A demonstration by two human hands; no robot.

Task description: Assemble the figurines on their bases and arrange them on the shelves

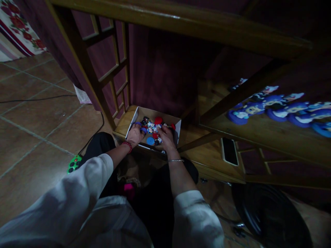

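Note:
A shallow white cardboard box stands on the low wooden shelf, with small figurine parts and round red, blue and black pieces inside. My left hand is in the left side of the box, its fingers curled around a blue round piece. My right hand reaches into the right side, fingers bent down among the small parts; what they grip, if anything, is too small to make out. A red disc lies behind the hands, and a flat blue disc lies between them.
Several blue-and-white figurines on round bases line the raised wooden shelf at right. A phone lies on the low shelf. A wooden lattice rises at left. A black round stool and a green object are near the floor.

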